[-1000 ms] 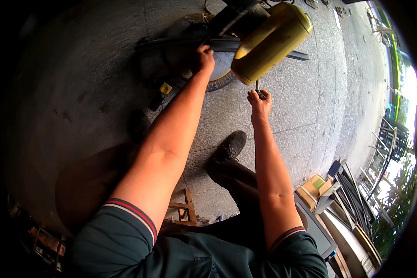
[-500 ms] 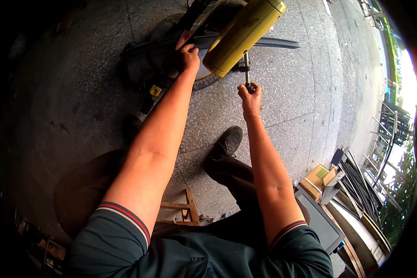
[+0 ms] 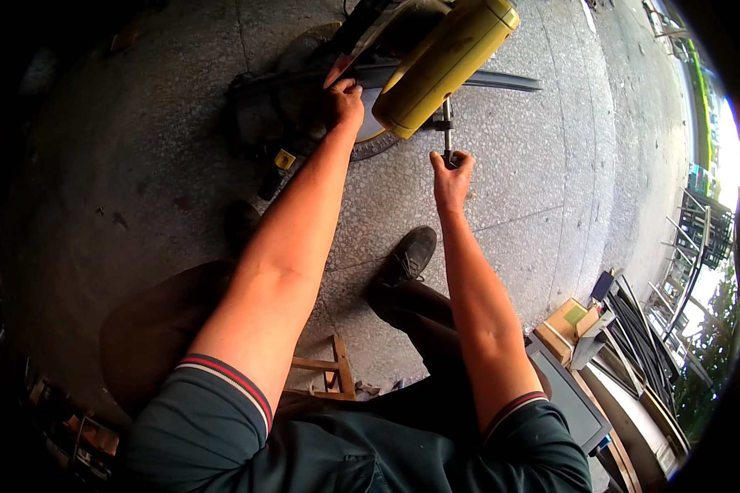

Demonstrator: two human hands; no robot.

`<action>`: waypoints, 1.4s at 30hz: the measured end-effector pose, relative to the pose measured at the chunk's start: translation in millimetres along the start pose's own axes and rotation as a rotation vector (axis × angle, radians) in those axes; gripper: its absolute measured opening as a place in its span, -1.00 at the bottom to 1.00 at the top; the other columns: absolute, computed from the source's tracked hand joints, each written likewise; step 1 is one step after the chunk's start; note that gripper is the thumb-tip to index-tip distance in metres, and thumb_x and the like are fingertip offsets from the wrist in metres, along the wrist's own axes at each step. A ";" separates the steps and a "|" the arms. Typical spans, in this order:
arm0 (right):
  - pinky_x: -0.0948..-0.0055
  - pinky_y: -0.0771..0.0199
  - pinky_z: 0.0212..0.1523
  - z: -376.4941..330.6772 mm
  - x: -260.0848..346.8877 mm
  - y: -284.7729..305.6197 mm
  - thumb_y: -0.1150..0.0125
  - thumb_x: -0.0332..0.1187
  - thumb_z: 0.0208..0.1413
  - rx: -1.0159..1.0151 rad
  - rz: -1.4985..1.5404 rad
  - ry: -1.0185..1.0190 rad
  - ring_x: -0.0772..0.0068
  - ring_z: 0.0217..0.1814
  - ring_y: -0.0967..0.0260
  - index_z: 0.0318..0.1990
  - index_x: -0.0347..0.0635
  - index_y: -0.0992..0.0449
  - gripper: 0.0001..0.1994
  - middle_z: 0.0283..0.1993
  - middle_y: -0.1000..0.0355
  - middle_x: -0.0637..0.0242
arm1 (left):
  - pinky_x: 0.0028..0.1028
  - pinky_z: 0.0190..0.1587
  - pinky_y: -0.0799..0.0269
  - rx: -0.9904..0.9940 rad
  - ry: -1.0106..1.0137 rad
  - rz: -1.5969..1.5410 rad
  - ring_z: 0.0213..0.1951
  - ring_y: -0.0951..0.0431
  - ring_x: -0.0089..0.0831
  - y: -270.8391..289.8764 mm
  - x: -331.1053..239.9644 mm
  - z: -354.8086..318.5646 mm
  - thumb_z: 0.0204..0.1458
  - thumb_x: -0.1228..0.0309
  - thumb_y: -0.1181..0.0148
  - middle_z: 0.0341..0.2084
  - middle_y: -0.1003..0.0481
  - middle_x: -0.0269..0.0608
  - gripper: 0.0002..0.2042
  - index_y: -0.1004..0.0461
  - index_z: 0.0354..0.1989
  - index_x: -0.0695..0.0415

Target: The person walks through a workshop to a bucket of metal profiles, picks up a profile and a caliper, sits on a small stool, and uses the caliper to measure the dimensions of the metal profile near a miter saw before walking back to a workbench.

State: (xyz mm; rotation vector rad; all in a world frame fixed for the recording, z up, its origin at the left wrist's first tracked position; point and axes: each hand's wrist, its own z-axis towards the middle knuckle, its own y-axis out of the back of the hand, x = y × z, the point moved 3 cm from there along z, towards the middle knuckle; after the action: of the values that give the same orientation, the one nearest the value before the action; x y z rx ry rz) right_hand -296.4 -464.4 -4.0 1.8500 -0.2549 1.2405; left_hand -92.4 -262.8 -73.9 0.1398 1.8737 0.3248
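Note:
Ahead of me a miter saw stands low on the floor, with a yellow motor housing [image 3: 444,70] jutting toward the right. A long dark profile [image 3: 501,80] lies across the saw and sticks out past the housing. My left hand [image 3: 343,107] is closed at the profile, left of the housing, beside a reddish pointed guard part [image 3: 338,69]; its fingertips are partly hidden. My right hand [image 3: 452,179] pinches the dark knob at the near end of a metal clamp rod [image 3: 447,131], thumb on one side and fingers on the other.
A wooden stool [image 3: 337,370] is close to my legs. On the right are an open cardboard box [image 3: 566,324], a flat grey-screened panel [image 3: 571,394] and a stack of dark bars [image 3: 645,329]. My shoe [image 3: 413,251] rests on the speckled floor.
The whole view has shifted slightly, moving the saw a little right in the picture. My right hand's fingers have changed their grip around the knob. My left hand stays at the profile.

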 end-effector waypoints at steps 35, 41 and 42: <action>0.11 -0.38 0.06 6.9 45.8 9.2 -0.47 -0.24 -0.03 0.126 -0.501 0.327 -0.06 0.04 -0.32 0.16 -0.24 -0.34 -0.39 -0.06 -0.36 0.04 | -0.36 -0.08 -0.53 -0.003 -0.012 -0.005 -0.18 -0.65 -0.25 3.1 4.1 0.7 0.04 0.38 -0.32 -0.25 -0.65 -0.06 -0.74 -0.62 -0.12 0.23; 0.19 -0.46 0.06 23.8 16.9 14.3 -0.42 -0.25 0.02 0.335 -0.120 -0.088 0.06 0.02 -0.48 0.10 -0.30 -0.42 -0.48 -0.06 -0.49 -0.02 | -0.36 -0.07 -0.52 0.030 0.003 -0.002 -0.18 -0.65 -0.24 1.7 5.7 1.9 0.03 0.37 -0.33 -0.25 -0.65 -0.06 -0.74 -0.62 -0.12 0.22; 0.18 -0.46 0.05 20.8 23.5 14.1 -0.44 -0.25 0.00 0.318 -0.153 -0.053 0.04 0.03 -0.46 0.10 -0.29 -0.42 -0.46 -0.05 -0.47 -0.01 | -0.36 -0.07 -0.52 0.032 -0.002 0.023 -0.18 -0.65 -0.24 3.7 4.6 1.8 0.03 0.37 -0.33 -0.25 -0.65 -0.06 -0.74 -0.62 -0.12 0.21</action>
State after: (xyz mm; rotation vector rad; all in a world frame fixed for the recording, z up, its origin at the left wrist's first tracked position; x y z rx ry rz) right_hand -279.8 -481.7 20.6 2.1316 0.0600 1.1778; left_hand -92.4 -257.8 -77.5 0.1837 1.8770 0.3103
